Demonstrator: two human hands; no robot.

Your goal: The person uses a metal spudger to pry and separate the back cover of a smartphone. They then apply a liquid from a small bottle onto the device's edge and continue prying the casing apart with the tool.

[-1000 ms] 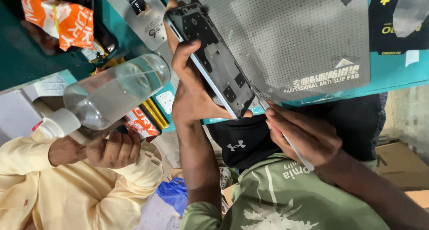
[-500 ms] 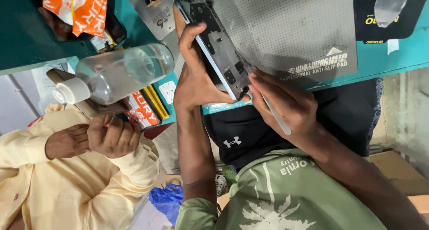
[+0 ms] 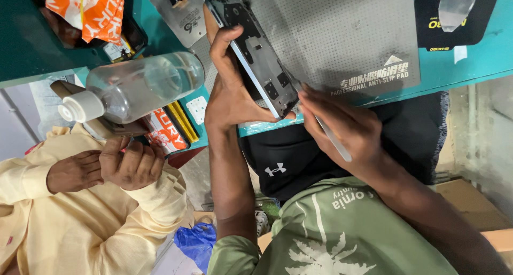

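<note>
Right hand (image 3: 347, 131) closer — tool (image 3: 334, 141) tip touching phone frame (image 3: 256, 56).

Soft, even light fell on the scene, fairly bright and without hard shadows. The clear bottle (image 3: 133, 88) carried pale glare along its side, and the grey mat (image 3: 347, 34) showed a mild sheen. The view was sharp at centre; the dark tray (image 3: 32, 40) at upper left sat dim.

Green palm-print T-shirt, black shorts, bare forearms.
</note>
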